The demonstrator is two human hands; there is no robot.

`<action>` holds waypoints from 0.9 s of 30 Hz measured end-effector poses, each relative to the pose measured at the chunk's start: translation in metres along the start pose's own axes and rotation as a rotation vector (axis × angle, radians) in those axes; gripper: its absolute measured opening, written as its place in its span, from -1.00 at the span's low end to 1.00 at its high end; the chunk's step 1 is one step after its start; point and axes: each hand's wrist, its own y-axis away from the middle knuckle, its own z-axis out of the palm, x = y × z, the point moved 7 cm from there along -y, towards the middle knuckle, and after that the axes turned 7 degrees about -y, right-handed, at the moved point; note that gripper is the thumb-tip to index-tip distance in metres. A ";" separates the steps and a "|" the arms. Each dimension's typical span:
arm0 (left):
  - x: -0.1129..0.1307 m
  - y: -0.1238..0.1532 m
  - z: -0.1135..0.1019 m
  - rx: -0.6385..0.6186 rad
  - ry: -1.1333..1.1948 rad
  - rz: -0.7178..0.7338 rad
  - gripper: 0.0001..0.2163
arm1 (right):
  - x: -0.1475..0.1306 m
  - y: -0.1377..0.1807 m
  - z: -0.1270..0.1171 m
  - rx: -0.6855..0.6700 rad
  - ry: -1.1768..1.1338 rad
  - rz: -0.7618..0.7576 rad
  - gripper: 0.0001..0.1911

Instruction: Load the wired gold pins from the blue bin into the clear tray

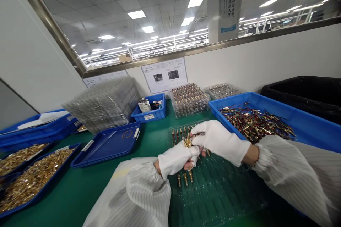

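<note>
My left hand [177,156], in a white glove with bare fingertips, is closed around a bunch of small gold-coloured metal pins [188,142]. Its curled fingers hang over a clear plastic tray [213,191] with moulded slots. From the right, my gloved right hand [220,140] reaches to the top of the bunch, thumb and fingers pinched together; what lies between them is hidden. Several gold pins [185,178] lie in slots just below my left hand. Dark and red pieces with metal ends [174,137] fill slots at the tray's far end.
A blue bin [314,131] of loose red, black and gold pieces stands right. Behind are stacked filled trays [189,101] and a small blue box [151,115]. At left are stacked clear trays [106,103], a flat blue tray [109,145] and trays of gold pins [34,177].
</note>
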 end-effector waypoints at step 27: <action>-0.002 -0.002 -0.046 0.472 0.146 -0.069 -0.89 | 0.009 -0.010 -0.066 0.336 0.642 -0.206 -0.84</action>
